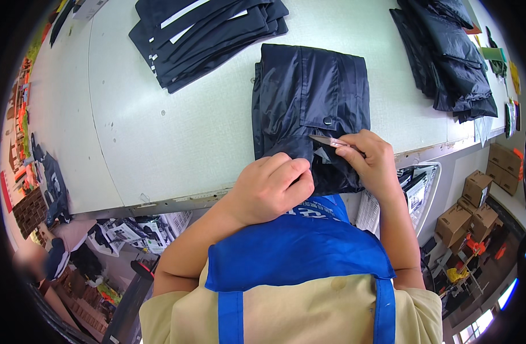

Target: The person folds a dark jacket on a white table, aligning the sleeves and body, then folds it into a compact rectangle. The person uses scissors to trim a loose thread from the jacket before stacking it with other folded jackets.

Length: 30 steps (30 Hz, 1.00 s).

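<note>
A folded black shiny garment [286, 86] lies at the front edge of the pale table, with a placket and a round snap button [328, 121] on its upper side. Near the garment's lower part, my left hand [271, 186] is closed, pinching a fold of the dark cloth. My right hand [371, 157] grips what look like small thread snips [327, 140]. Their pointed blades aim left, at the cloth just below the button and close to my left fingers. A small whitish label [322, 153] shows in the cloth between my hands; its details are too small to make out.
A fanned stack of black folded pieces [211, 43] with white strips lies at the far left of the table [142, 132]. More shiny black garments [446, 57] are piled far right. Below the edge are bins of packages [415, 195]; cardboard boxes [458, 223] stand right. A person [36, 258] is lower left.
</note>
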Tool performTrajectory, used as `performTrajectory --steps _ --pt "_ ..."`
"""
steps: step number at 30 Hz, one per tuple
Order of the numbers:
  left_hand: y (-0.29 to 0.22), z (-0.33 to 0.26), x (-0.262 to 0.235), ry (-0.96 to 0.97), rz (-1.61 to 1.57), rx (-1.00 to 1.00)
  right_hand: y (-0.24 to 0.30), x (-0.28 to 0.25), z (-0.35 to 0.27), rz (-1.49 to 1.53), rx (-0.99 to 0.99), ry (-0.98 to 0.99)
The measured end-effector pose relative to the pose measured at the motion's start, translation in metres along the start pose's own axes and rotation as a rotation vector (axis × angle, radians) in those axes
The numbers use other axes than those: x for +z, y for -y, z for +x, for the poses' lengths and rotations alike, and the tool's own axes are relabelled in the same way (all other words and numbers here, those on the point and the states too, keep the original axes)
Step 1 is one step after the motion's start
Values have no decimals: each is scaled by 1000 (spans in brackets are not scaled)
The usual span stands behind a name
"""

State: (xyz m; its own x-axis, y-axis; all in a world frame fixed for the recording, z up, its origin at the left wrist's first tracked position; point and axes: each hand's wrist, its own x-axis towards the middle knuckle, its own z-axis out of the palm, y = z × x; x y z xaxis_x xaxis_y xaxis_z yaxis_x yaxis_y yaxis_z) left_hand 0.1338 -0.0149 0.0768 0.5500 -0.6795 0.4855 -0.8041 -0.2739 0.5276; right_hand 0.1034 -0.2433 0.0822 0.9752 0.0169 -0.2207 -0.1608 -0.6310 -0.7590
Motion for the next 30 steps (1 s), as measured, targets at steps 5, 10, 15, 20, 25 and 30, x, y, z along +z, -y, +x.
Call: performTrajectory --steps 5,10,15,20,25,30 --pt "1 -2 1 3 -33 -6 -36 -9 7 227 155 -353" --pt "-4 -3 -4 37 -55 -53 -63 -30 16 202 242 -460" --pt "-6 -3 -4 31 -52 -56 -1 -13 -8 -23 27 -8" --pt "-7 -4 -2 18 -42 -56 5 2 -11 -45 43 -49" --pt "-9 -4 -2 23 -35 -62 3 7 -9 -9 28 -64" --pt "-10 -4 -2 12 -23 -65 7 2 -10 62 98 -49"
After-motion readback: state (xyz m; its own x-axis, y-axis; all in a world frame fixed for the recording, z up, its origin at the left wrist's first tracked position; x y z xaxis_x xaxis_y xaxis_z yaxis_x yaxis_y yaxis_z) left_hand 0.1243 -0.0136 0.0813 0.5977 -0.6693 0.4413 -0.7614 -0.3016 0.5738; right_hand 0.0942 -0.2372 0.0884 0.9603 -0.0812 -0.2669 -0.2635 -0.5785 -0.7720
